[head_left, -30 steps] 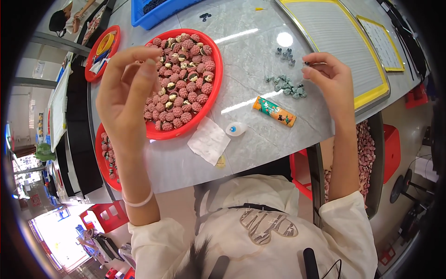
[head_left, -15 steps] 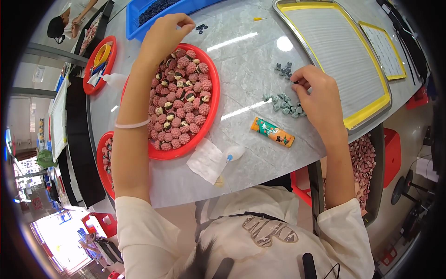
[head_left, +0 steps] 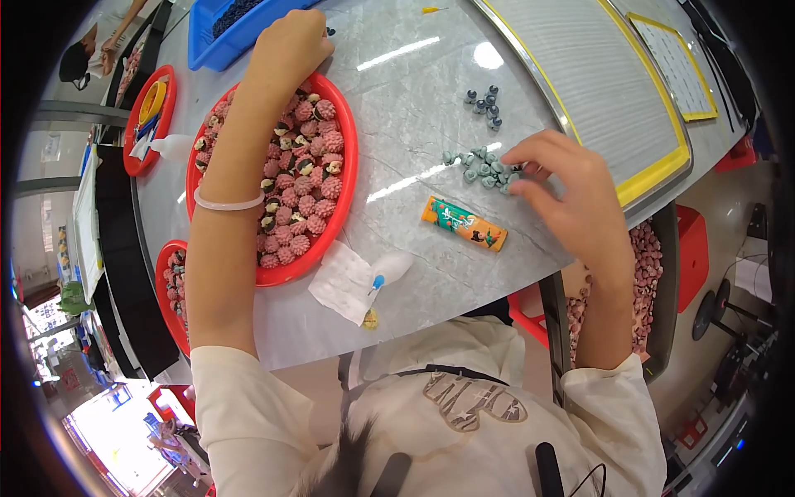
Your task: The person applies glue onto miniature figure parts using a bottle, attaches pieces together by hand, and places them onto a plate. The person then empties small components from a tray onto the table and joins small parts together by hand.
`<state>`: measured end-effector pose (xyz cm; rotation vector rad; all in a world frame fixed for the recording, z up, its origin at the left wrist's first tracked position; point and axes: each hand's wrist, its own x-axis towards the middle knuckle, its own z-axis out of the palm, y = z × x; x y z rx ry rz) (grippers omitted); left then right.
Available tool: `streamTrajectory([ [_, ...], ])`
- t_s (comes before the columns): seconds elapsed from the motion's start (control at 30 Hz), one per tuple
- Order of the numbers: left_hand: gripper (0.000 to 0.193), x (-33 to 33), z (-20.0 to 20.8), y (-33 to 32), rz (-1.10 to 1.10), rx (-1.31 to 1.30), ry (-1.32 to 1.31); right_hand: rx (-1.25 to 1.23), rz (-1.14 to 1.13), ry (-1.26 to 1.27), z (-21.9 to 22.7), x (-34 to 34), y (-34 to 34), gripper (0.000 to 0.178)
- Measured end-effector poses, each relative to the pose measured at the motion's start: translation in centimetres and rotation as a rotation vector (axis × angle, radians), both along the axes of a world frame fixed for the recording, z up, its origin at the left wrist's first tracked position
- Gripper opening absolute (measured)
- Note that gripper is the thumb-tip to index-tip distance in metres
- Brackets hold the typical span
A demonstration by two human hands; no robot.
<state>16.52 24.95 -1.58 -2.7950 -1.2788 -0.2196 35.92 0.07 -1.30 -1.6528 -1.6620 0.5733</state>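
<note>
My left hand (head_left: 291, 51) reaches past the big red basin to small dark round pieces (head_left: 330, 32) beside the blue bin. Its fingers are curled in, and what they pinch, if anything, is hidden. My right hand (head_left: 571, 178) is at the edge of a loose pile of grey-green rosette-like pieces (head_left: 480, 168), with thumb and forefinger apart around some of them. Just beyond lies a small cluster of dark blue-grey pieces (head_left: 489, 106). Pink ridged pieces with dark and cream parts (head_left: 300, 182) fill the red basin (head_left: 346, 178) under my left forearm.
A blue bin (head_left: 204, 48) of dark pieces stands at the far left. Yellow-edged trays (head_left: 662, 170) lie at the right. Nearer are an orange-green packet (head_left: 464, 222), a white tissue (head_left: 339, 277) and a blue-tipped white bottle (head_left: 392, 269). Another person (head_left: 103, 51) works at far left.
My left hand has drawn into a tighter curl over the dark pieces. My right hand has moved from the dark cluster toward the grey-green pile, its fingers opening. The whole view has shifted slightly.
</note>
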Motion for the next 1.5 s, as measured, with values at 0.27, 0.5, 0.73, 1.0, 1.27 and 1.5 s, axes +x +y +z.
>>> streamTrajectory([
  [0.27, 0.017, -0.8, -2.0, 2.4, 0.019, 0.023, -0.158, 0.068, -0.030, -0.129, -1.0, -0.5, -1.2, 0.014],
  [0.5, 0.014, -1.9, 0.7, 0.2, 0.035, 0.087, -0.254, 0.168, -0.060, -0.213, -1.5, -1.2, -2.5, 0.012],
  [0.73, 0.002, -4.0, 8.3, -10.3, -0.010, -0.149, -0.593, 0.244, -0.105, 0.008, -1.4, -0.2, -3.0, 0.012],
  [1.0, 0.016, -9.1, 8.1, -24.2, 0.070, -0.361, -0.982, 0.159, -0.013, 0.624, -0.3, -1.0, -2.9, 0.014],
  [1.27, 0.021, -8.4, 5.6, -29.2, -0.041, -0.716, -1.255, -0.047, 0.233, 1.067, 3.8, -6.5, -6.2, 0.018],
  [1.5, 0.027, -5.8, 4.6, -29.5, -0.264, -0.491, -1.363, -0.058, 0.179, 1.116, 5.6, -9.5, -8.4, 0.021],
])
